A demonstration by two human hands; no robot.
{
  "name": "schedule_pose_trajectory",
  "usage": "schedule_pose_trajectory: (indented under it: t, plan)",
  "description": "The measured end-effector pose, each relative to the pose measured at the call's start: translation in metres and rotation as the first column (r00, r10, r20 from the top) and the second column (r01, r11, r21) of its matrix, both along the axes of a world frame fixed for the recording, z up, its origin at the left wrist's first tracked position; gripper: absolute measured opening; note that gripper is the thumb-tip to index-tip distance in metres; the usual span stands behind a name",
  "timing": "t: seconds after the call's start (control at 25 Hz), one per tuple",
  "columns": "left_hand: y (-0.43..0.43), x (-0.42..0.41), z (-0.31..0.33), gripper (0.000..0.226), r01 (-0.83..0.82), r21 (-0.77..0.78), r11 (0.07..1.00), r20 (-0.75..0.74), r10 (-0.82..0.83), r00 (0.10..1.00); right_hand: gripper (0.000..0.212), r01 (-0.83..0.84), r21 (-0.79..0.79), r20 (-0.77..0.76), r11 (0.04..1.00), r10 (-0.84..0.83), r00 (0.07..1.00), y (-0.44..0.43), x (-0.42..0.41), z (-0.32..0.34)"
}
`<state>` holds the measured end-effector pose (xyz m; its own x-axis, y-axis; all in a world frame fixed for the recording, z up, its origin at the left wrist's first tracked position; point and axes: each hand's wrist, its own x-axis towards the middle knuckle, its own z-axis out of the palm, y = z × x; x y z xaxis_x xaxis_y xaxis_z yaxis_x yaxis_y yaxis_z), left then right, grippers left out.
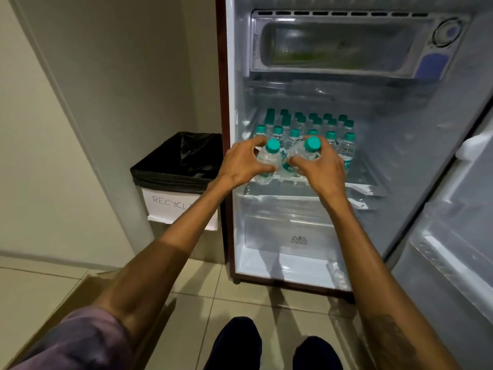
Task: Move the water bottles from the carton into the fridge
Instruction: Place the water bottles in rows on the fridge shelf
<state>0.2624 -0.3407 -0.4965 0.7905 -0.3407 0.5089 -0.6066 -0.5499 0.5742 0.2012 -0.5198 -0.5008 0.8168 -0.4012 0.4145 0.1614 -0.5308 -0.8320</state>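
Note:
The small fridge stands open in front of me. Several clear water bottles with teal caps stand in rows on its middle shelf. My left hand grips one bottle round its body at the front of that shelf. Beside it my right hand grips another bottle the same way. Both held bottles are upright, with their caps showing above my fingers. The brown carton lies at the lower left behind my left forearm, with its inside hidden.
A bin lined with a black bag and labelled RECYCLE stands left of the fridge against the wall. The fridge door hangs open at right. A clear drawer sits below the shelf. My feet are on the tiled floor.

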Motion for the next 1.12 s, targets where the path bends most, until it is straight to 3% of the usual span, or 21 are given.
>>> schedule_pose_trajectory:
  t: [0.12, 0.24, 0.56, 0.88, 1.12]
  plan:
    - [-0.009, 0.009, 0.021, 0.063, 0.008, -0.098, 0.995, 0.118, 0.004, 0.993, 0.058, 0.027, 0.095, 0.137, 0.995, -0.04, 0.99, -0.012, 0.005, 0.018]
    - [-0.022, 0.019, 0.023, 0.054, 0.062, -0.19, 0.98, 0.215, -0.02, 0.976, 0.055, 0.094, 0.093, 0.232, 0.991, -0.114, 0.966, -0.022, 0.012, 0.025]
    - [-0.062, 0.056, 0.005, 0.053, 0.069, -0.453, 0.889, 0.234, 0.043, 0.971, 0.051, 0.198, 0.201, 0.306, 0.959, -0.254, 0.917, -0.049, 0.052, 0.012]
    - [-0.088, 0.105, 0.004, 0.057, 0.114, -0.295, 0.949, 0.234, -0.044, 0.971, 0.053, 0.271, 0.079, 0.342, 0.959, -0.281, 0.897, -0.064, 0.103, 0.004]
    - [-0.102, 0.137, 0.008, 0.053, 0.134, -0.302, 0.944, 0.161, -0.088, 0.983, 0.054, 0.324, -0.088, 0.296, 0.942, -0.285, 0.912, -0.079, 0.133, 0.0]
